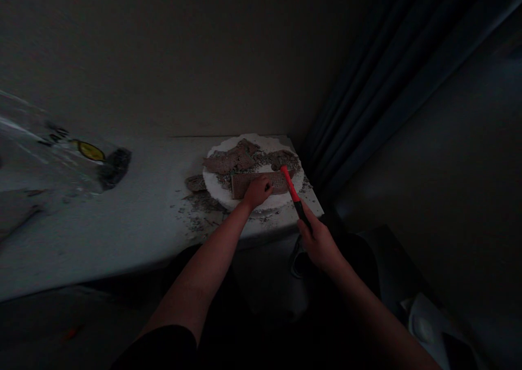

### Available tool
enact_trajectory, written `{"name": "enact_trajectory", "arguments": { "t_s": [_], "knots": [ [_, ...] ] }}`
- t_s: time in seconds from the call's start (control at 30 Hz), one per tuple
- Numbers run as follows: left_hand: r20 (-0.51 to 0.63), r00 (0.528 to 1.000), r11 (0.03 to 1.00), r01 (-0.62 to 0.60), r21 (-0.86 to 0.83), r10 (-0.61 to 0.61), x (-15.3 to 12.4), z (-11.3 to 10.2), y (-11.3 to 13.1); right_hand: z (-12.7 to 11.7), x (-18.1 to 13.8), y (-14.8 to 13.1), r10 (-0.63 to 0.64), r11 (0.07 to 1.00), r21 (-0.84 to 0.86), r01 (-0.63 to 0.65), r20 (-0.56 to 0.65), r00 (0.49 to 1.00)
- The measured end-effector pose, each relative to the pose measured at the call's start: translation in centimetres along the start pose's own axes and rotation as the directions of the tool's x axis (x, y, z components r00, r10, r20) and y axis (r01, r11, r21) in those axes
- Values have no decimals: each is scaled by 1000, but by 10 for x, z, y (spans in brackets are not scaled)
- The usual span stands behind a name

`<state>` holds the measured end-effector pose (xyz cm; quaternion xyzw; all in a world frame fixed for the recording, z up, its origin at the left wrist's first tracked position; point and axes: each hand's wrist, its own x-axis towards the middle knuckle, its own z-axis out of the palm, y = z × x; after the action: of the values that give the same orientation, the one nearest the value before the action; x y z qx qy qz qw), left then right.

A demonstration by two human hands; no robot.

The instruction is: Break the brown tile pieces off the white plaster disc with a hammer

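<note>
A ribbed, brownish-red slab (241,185) lies across a white scalloped board (211,187), among broken pieces of similar material. On top of the slab rests my left hand (258,190), its fingers curled. Something small and dark shows between thumb and fingers, too dim to name. My right hand (318,242) is closed round the black grip of a hammer (291,189) with a red shaft. The hammer's far end is over the slab's right part; its head is hard to make out in the gloom. Broken chunks (230,160) lie behind the slab.
Grey crumbs (199,209) are scattered on the white table (138,223) left of the board. A clear plastic bag (77,155) with dark contents lies further left. A dark curtain (359,103) hangs at the right, beyond the table's corner. The wall stands close behind.
</note>
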<state>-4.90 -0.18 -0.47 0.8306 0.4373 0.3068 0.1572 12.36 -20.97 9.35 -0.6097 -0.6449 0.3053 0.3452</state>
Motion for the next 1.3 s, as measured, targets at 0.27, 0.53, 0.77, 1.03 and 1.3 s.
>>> {"name": "enact_trajectory", "arguments": {
  "t_s": [0.27,0.53,0.77,1.03,1.3],
  "knots": [
    [-39,995,993,90,-74,-93,-1,0,0,-4,-7,2,4,1000,21,-3,-34,999],
    [-13,995,994,99,-51,-100,0,2,-2,-3,-2,1,2,1000,11,-2,-10,1000],
    [-33,997,997,65,-34,-67,0,2,-1,0,-1,1,5,1000,-24,-5,-14,1000],
    [-17,997,996,71,-49,-72,1,2,-1,0,-3,-3,11,1000,-29,-11,-24,1000],
    [1,996,996,86,-15,-86,1,1,0,-2,-2,-5,0,1000,8,0,-33,999]
  ]
}}
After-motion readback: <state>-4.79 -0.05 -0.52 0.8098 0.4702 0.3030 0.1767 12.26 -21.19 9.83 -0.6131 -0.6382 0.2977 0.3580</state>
